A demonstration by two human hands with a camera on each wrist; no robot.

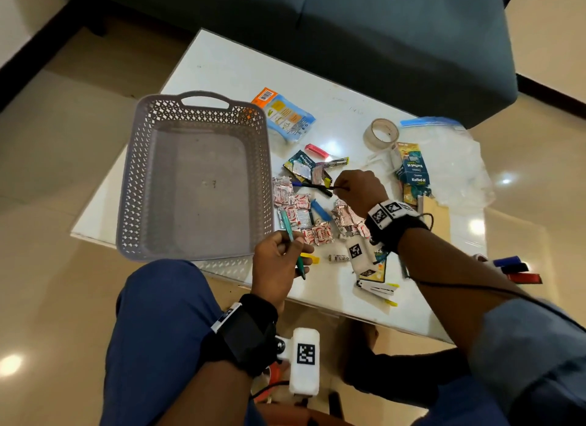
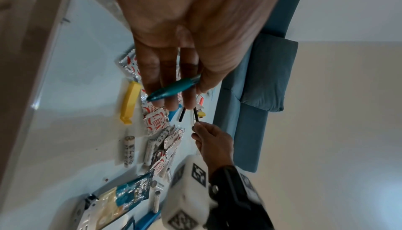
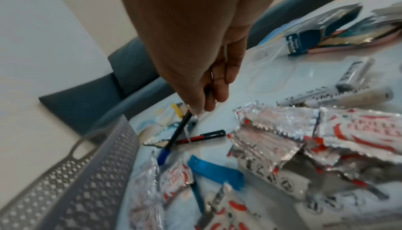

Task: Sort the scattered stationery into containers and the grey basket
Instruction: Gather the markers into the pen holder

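Observation:
The grey basket [image 1: 133, 178] stands empty on the left of the white table [image 1: 241, 67]. My left hand [image 1: 293, 244] is just right of the basket's near corner and holds a teal pen [image 1: 290, 235] between thumb and fingers; the left wrist view shows this pen [image 2: 174, 87] across my fingertips. Farther back, my right hand [image 1: 337, 186] pinches the end of a black pen with a blue cap [image 1: 312, 185] that lies over the litter. The right wrist view shows that pen [image 3: 176, 135] slanting down towards the basket wall [image 3: 76, 182].
Foil chilli-flake sachets [image 1: 301, 216], a blue clip [image 1: 320, 210], a yellow clip [image 1: 310, 258] and a red-and-black pen [image 3: 202, 136] lie between my hands. A tape roll [image 1: 380, 133], a zip bag [image 1: 444, 159] and markers [image 1: 513, 268] are at the right. A dark sofa [image 1: 380, 45] stands behind.

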